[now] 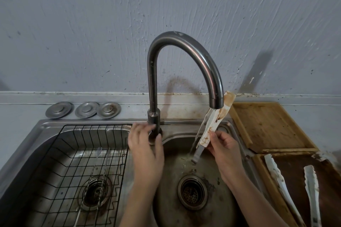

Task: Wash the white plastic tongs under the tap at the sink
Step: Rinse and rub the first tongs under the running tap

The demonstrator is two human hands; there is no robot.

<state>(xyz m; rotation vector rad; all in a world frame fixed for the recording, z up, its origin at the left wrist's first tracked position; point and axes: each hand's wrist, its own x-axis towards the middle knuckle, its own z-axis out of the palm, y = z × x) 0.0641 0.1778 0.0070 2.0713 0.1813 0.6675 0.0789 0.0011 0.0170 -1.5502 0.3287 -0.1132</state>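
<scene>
We judge the stained white plastic tongs (215,122) light, stiff, slippery wet; right hand (224,148) pinches the lower end, left hand (144,143) fingers loosely spread at the curved steel tap (181,66) base.

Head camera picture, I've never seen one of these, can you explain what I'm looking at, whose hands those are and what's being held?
There is no machine here. The single picture comes from a wide-angle camera worn on a person's head, looking down at their own two bare hands over a steel double sink.

The right hand grips a pair of white plastic tongs, stained brown, tilted under the curved tap, where water is running. The left hand is at the tap's base, apparently on its handle; it is blurred.

The left basin holds a black wire rack with thin metal skewers. On the right are wooden trays with more white tongs lying on one. Three metal discs sit behind the sink.
</scene>
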